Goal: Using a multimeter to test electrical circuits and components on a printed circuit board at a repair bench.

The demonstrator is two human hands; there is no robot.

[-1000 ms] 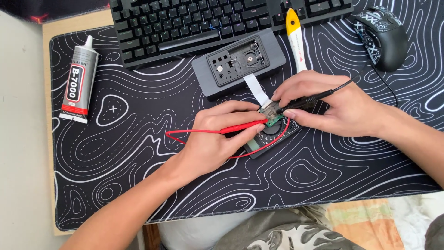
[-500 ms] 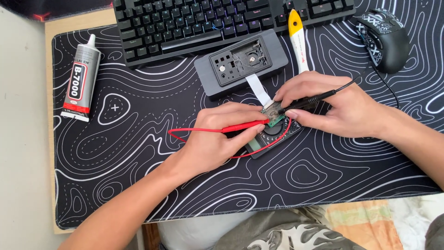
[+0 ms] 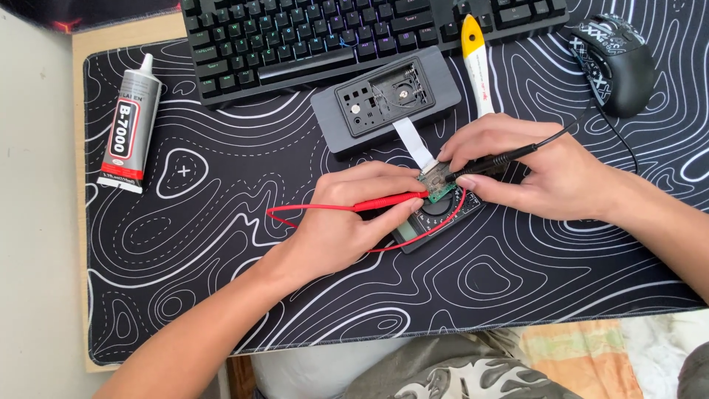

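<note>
Red probe point(image 3: 388, 202) pinched in left hand point(image 3: 347, 222), black probe point(image 3: 491, 161) in right hand point(image 3: 539, 174); either tip could slip off the small circuit board point(image 3: 437, 185).

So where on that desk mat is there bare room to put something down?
Bare mat lies below the glue tube, left of the left hand, and along the front edge under the right hand. It is crowded between the keyboard, grey case and meter.

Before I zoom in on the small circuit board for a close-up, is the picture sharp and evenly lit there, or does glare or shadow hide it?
Head view: sharp, soft daylight, no glare on the circuit board; the left hand and right hand cast only faint shadows on the desk mat; the board is small and partly covered by fingertips.
</note>
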